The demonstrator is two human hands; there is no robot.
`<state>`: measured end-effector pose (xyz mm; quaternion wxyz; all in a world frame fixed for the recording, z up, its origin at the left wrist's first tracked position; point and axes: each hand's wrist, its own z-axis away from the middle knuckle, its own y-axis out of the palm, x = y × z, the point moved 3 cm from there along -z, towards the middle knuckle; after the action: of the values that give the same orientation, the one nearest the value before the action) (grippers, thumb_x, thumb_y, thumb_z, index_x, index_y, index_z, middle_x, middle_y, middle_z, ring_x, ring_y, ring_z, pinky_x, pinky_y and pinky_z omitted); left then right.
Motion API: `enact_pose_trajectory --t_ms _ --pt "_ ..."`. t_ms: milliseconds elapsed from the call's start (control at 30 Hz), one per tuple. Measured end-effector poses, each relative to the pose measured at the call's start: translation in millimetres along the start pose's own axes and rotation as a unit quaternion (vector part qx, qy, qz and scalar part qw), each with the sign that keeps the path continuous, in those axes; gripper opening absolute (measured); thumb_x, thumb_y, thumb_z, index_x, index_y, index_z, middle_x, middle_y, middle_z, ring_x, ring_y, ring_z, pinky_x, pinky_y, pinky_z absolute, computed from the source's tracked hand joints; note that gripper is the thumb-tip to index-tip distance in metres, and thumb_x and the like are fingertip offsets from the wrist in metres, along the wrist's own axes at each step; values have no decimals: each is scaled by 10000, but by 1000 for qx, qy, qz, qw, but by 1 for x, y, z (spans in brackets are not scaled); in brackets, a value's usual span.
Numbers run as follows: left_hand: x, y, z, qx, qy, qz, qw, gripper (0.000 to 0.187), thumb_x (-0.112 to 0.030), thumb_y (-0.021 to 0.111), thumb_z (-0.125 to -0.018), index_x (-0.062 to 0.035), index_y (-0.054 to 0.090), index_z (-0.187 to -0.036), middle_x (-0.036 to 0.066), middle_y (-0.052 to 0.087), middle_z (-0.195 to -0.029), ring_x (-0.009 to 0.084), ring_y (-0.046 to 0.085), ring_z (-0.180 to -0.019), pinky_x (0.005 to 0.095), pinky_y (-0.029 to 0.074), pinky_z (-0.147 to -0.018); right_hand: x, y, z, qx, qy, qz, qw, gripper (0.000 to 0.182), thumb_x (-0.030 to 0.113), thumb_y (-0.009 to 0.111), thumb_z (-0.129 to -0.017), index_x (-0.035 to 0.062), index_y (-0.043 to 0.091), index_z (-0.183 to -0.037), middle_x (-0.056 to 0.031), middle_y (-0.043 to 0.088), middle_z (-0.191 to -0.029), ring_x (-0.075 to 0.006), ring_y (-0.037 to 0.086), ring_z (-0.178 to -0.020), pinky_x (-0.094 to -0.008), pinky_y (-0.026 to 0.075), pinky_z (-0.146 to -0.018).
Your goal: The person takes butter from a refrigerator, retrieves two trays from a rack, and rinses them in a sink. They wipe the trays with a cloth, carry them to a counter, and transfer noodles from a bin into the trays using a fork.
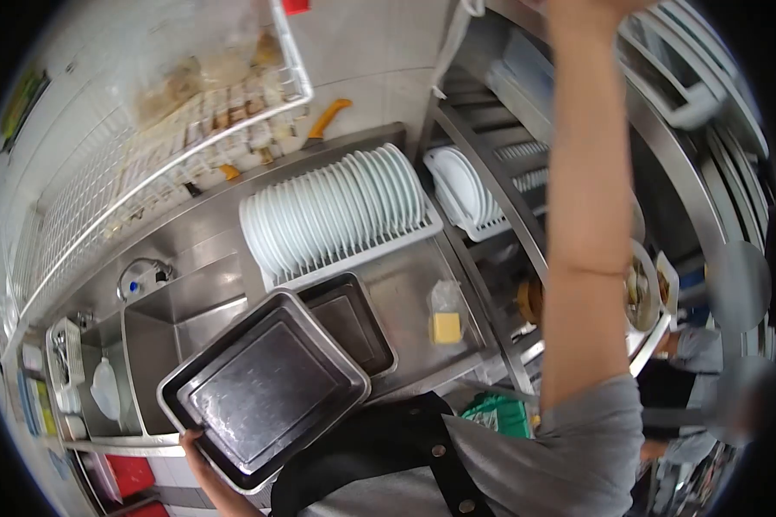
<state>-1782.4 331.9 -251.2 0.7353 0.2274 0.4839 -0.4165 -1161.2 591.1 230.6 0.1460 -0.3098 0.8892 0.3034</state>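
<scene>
My left hand (194,441) is closed on the near left rim of a dark metal baking tray (267,388), which is tilted over the sink edge and counter. A second dark tray (375,345) lies partly hidden under it on the steel drainboard. My right arm reaches far up and away toward the shelving. Only the wrist end of my right hand (591,10) shows at the top edge; its fingers are cut off, so what it touches cannot be seen.
White plates (336,207) stand upright in a rack behind the trays. A yellow block (446,327) lies on the drainboard. A two-basin sink (151,323) is at left, below a wire shelf (172,138). Steel shelving (491,172) stands at right. Another person (694,362) is at far right.
</scene>
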Motion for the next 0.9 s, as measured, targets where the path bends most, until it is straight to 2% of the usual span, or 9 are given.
enact_pose_trajectory --t_ms 100,267,400,433,500,600,700,867,900 --pt "-17 -16 -19 76 23 94 992 615 -223 564 -643 65 611 -1185 184 673 -1106 329 654 -1070 427 541 -963 92 -58 54 144 148 -72 976 317 248 570 -956 35 590 -1190 -203 571 -1208 -386 548 -1135 -500 423 -956" --pt "-30 137 -15 151 -7 100 983 257 -153 616 -621 -34 662 -844 60 639 -874 230 599 -846 316 481 -823 253 -122 190 301 557 -218 743 334 294 556 -948 87 640 -1197 -171 534 -1331 -373 486 -1272 -594 373 -1008" --pt "-22 252 9 302 -94 206 926 531 -119 568 -600 36 605 -1107 144 673 -1029 339 659 -939 403 545 -931 340 -171 258 565 489 122 654 671 426 708 -819 119 510 -1382 -273 246 -1556 -532 190 -1444 -654 209 -1131" --pt "-20 263 15 329 -104 202 917 536 -110 559 -603 43 600 -1116 149 672 -1032 338 661 -943 403 550 -927 371 -170 242 610 585 51 532 808 523 742 -790 149 457 -1447 -327 168 -1574 -596 145 -1432 -684 124 -1152" --pt "-6 278 9 375 -94 186 903 548 -68 534 -608 53 586 -1140 155 664 -1011 323 667 -950 396 563 -909 428 -169 246 589 568 85 569 894 583 734 -803 204 393 -1538 -300 10 -1627 -626 20 -1445 -712 62 -1149" --pt "16 285 12 406 -82 171 894 463 -105 532 -645 39 609 -1078 143 665 -1011 309 669 -963 396 556 -906 460 -138 238 490 536 -16 687 501 270 728 -804 155 639 -1283 -101 507 -1301 -366 394 -1269 -597 307 -1062" --pt "-3 268 36 445 -57 148 881 432 -119 559 -614 15 618 -1020 102 647 -987 276 655 -935 359 534 -850 446 -143 214 526 413 -131 732 398 258 714 -796 172 677 -1183 -56 534 -1254 -317 459 -1202 -517 369 -1031" --pt "-28 227 24 412 -58 131 900 487 -134 557 -599 38 592 -1053 139 625 -1015 309 633 -944 383 521 -865 344 -232 239 730 365 71 573 327 351 676 -816 111 658 -1037 -154 592 -1158 -367 593 -1029 -457 516 -801" --pt "-43 219 35 412 -28 123 902 510 -142 552 -608 46 585 -1082 144 622 -1030 307 629 -959 397 519 -865 352 -251 202 531 332 200 753 373 335 680 -824 103 641 -1114 -173 567 -1198 -372 602 -1020 -479 517 -836"
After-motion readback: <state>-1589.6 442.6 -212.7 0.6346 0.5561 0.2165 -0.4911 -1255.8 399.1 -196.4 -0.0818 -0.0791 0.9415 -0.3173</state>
